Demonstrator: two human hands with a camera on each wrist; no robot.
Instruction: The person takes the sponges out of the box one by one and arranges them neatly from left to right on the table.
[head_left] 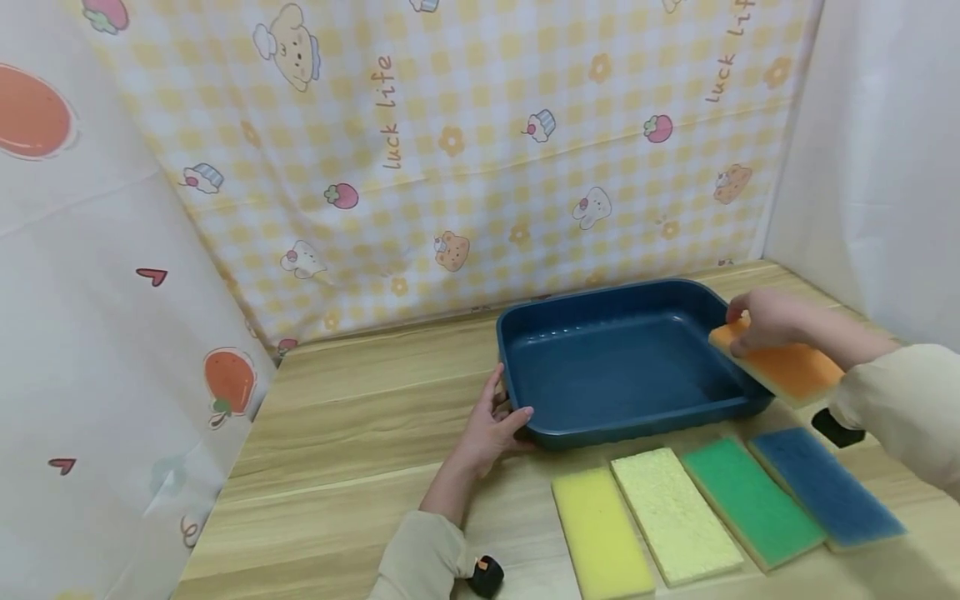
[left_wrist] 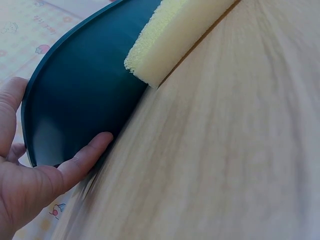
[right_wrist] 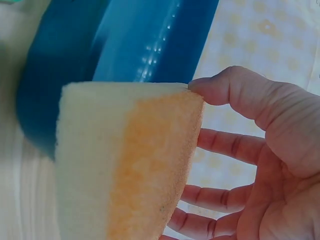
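A deep blue rectangular pan (head_left: 607, 362) lies on the table. My left hand (head_left: 487, 429) rests against its near left corner, fingers along the left side and thumb at the front; in the left wrist view both thumb and forefinger are fairly straight against the wall. My right hand (head_left: 768, 321) pinches an orange-topped sponge (head_left: 795, 367) by its edges, held up over the pan's right rim. The right wrist view shows the sponge's pale layer (right_wrist: 90, 165), with the thumb at one corner and fingers along the edge.
Before the pan, a yellow sponge (head_left: 603, 533), a pale yellow sponge (head_left: 675, 517), a green sponge (head_left: 753, 500) and a blue sponge (head_left: 828, 487) lie side by side. A checked cloth (head_left: 465, 192) hangs behind the wooden table (head_left: 337, 450); white cloth (head_left: 870, 192) bounds the right.
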